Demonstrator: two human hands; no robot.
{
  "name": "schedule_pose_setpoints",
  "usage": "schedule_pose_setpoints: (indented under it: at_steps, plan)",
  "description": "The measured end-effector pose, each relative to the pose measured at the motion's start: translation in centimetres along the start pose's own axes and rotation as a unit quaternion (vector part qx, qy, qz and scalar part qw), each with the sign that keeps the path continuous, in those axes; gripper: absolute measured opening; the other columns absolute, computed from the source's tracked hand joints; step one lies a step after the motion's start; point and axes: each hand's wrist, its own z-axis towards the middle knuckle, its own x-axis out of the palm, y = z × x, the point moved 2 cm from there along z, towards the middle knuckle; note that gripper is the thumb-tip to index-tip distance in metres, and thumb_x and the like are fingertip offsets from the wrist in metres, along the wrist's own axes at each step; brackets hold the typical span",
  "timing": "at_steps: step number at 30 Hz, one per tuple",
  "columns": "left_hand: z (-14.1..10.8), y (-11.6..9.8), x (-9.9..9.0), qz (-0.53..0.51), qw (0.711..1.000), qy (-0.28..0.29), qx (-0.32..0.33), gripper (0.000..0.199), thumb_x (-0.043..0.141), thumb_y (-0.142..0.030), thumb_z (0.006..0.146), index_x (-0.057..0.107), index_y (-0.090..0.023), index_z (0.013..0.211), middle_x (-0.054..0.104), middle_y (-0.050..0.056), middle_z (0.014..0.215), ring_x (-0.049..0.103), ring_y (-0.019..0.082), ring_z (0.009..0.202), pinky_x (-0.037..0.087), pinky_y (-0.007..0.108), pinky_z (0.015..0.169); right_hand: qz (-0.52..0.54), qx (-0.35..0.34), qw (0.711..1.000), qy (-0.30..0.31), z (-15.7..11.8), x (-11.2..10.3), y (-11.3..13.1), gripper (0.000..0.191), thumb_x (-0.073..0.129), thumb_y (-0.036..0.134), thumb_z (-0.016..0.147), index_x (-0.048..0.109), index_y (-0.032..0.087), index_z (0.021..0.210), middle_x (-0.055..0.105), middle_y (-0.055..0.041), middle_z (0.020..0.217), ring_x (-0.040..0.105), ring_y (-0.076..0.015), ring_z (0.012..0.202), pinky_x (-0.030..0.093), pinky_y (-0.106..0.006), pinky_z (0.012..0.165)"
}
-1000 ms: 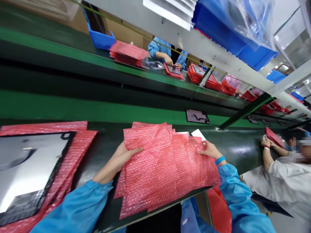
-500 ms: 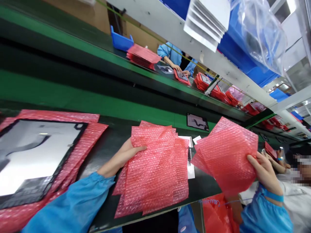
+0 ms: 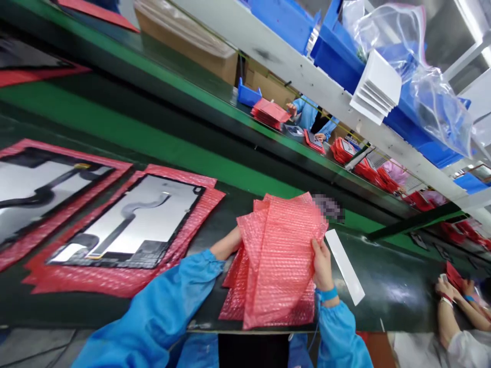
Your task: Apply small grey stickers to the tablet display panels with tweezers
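A loose stack of red bubble-wrap bags (image 3: 282,255) lies in front of me near the table edge, its layers fanned unevenly. On its right side, my right hand (image 3: 322,263) is closed on the edge of the bags, thumb on top. My left hand (image 3: 231,243) reaches in at the stack's left edge; bubble wrap covers its fingers, so its grip is hidden. To the left, a flat screen panel (image 3: 149,214) with a dark ribbon cable lies on more red bubble wrap. Another such panel (image 3: 42,189) sits farther left, also on red wrap.
A white strip (image 3: 345,268) lies right of the bags on the dark table (image 3: 395,276). Behind runs a raised green-edged shelf (image 3: 184,92) with red stacks and a blue bin (image 3: 248,94). Co-workers' hands show across it and at the far right.
My right hand has brought its red bubble-wrap bags leftward onto the stack, covering my left hand's fingers. The view has turned, so more of the panels on the left shows.
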Motion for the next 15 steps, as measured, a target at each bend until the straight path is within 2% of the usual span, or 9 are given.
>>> schedule_pose_setpoints:
  at_steps: [2, 5, 9, 11, 13, 15]
  plan:
    - [0.1, 0.0, 0.0, -0.011, 1.0, 0.002, -0.008, 0.04, 0.066, -0.051, 0.1, 0.071, -0.015, 0.119, 0.074, 0.009, 0.118, 0.073, 0.023, 0.102, 0.06, 0.045, 0.093, -0.007, 0.001, 1.0, -0.012, -0.1, 1.2, -1.9, 0.05, 0.068, 0.065, 0.087, 0.074, 0.021, 0.109, 0.08, -0.0106, 0.111, 0.074, -0.0324, 0.106, 0.062, -0.044, 0.089]
    - [0.4, -0.3, 0.3, -0.031, 0.999, 0.011, -0.009, 0.049, 0.069, -0.061, 0.094, 0.073, -0.018, 0.117, 0.077, 0.008, 0.118, 0.073, 0.025, 0.106, 0.059, 0.043, 0.095, -0.006, 0.008, 1.0, -0.023, -0.1, 1.4, -3.2, 0.046, 0.07, 0.063, 0.086, 0.074, 0.021, 0.103, 0.08, -0.0098, 0.107, 0.074, -0.0315, 0.105, 0.061, -0.043, 0.09]
    - [0.7, -0.9, 0.9, -0.051, 0.998, 0.037, -0.031, 0.067, 0.074, -0.079, 0.076, 0.079, -0.02, 0.108, 0.082, 0.007, 0.111, 0.075, 0.034, 0.108, 0.06, 0.042, 0.092, 0.017, 0.038, 0.999, -0.02, 0.2, 0.0, -3.4, 0.044, 0.07, 0.061, 0.088, 0.075, 0.021, 0.105, 0.081, -0.0108, 0.107, 0.077, -0.0328, 0.1, 0.063, -0.045, 0.087]
    - [0.6, -1.1, 1.0, -0.055, 0.996, 0.048, -0.046, 0.072, 0.073, -0.084, 0.073, 0.08, -0.019, 0.104, 0.083, 0.009, 0.107, 0.075, 0.036, 0.107, 0.06, 0.043, 0.091, 0.028, 0.054, 0.998, -0.016, 0.2, -0.7, -3.4, 0.042, 0.071, 0.06, 0.087, 0.076, 0.021, 0.102, 0.082, -0.0117, 0.103, 0.079, -0.0345, 0.096, 0.064, -0.047, 0.083]
    - [0.5, -1.0, 0.9, -0.057, 0.996, 0.047, -0.05, 0.075, 0.071, -0.087, 0.071, 0.08, -0.019, 0.103, 0.083, 0.009, 0.105, 0.076, 0.036, 0.108, 0.059, 0.044, 0.094, 0.037, 0.061, 0.997, -0.015, 0.0, -1.4, -3.2, 0.042, 0.073, 0.059, 0.087, 0.077, 0.021, 0.101, 0.083, -0.0124, 0.104, 0.079, -0.0354, 0.096, 0.064, -0.049, 0.084]
    - [0.6, -0.8, 0.4, -0.053, 0.997, 0.039, -0.049, 0.073, 0.077, -0.083, 0.068, 0.08, -0.019, 0.104, 0.083, 0.009, 0.105, 0.076, 0.035, 0.108, 0.058, 0.043, 0.097, 0.045, 0.058, 0.997, -0.014, -0.1, -2.4, -2.8, 0.043, 0.075, 0.059, 0.086, 0.079, 0.021, 0.107, 0.082, -0.012, 0.112, 0.079, -0.035, 0.101, 0.064, -0.05, 0.09]
